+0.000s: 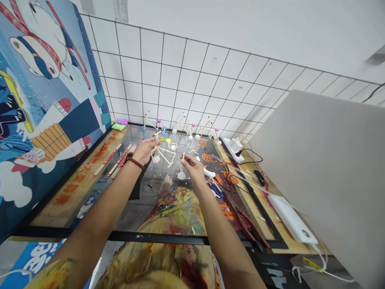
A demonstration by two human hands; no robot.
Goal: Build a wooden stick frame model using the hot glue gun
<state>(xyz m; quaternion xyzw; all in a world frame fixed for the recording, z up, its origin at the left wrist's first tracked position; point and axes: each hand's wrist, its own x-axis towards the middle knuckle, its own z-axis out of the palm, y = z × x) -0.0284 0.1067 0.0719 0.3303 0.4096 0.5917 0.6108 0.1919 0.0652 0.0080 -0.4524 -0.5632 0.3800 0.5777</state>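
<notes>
My left hand (144, 151), with a beaded bracelet at the wrist, is closed on a small bicycle frame (164, 151) made of pale thin sticks. A whitish wheel (156, 159) sits low on the frame. To its right, my right hand (194, 169) pinches a short stick piece (182, 164) with a white disc (181, 176) at its lower end. The two pieces are apart. Behind my hands, several little stick bicycles (180, 123) with pink seats and blue or white wheels stand along the back edge.
A white glue gun (209, 173) and blue-handled tool (217, 190) lie right of my hand, red-handled pliers (249, 226) nearer me. Paper-sleeved chopsticks (118, 162) lie left. A power strip (233, 149), cables and white box (291, 218) line the right side. Wire grid (186, 76) rises behind.
</notes>
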